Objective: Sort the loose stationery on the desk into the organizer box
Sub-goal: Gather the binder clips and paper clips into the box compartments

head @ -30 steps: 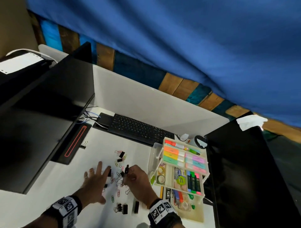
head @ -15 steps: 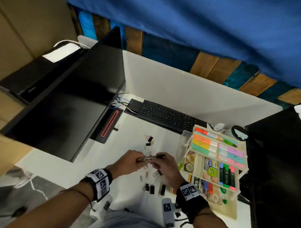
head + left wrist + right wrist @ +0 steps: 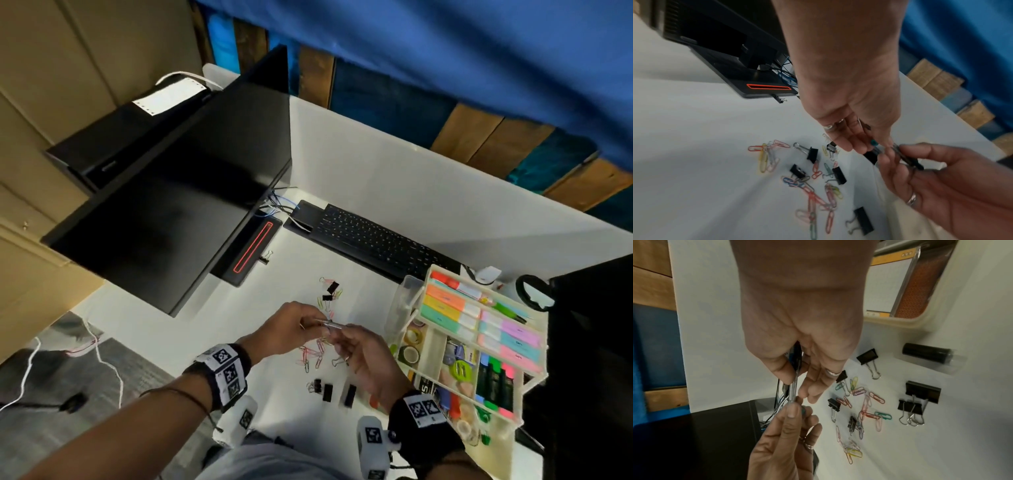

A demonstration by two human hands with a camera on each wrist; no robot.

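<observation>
Binder clips: three black ones (image 3: 327, 392) lie on the white desk (image 3: 147, 325) at 6 o'clock of the hands, nearest the person and unsorted.
Paper clips: a coloured scatter (image 3: 317, 356) lies directly beneath the hands, on the desk.
Change: a second ago the left hand lay flat with spread fingers among the clips and the right hand alone held the pen upright; now both hands are raised and share it.
Left hand: the left hand (image 3: 291, 329) pinches the pen's 9 o'clock end between thumb and fingertips, the other fingers loosely curled.
Right hand: the right hand (image 3: 370, 359) has its thumb and fingers closed on the 3 o'clock end.
Pen: the pen (image 3: 330, 322), slender and clear-barrelled, hangs above the paper clips, clear of the desk.
Long axis: it runs roughly 9 to 3 o'clock, about level; the black end sits in the right hand, towards the box.
Meaning: probably the pen is being capped or checked before stowing; I cannot tell which.
Organizer box: the box (image 3: 432, 346) stands at 3 o'clock, near the right hand, already partly filled.
Far clips: a small cluster (image 3: 330, 294) waits at 12 o'clock.
Keyboard: the keyboard (image 3: 376, 240) lies beyond them.
</observation>
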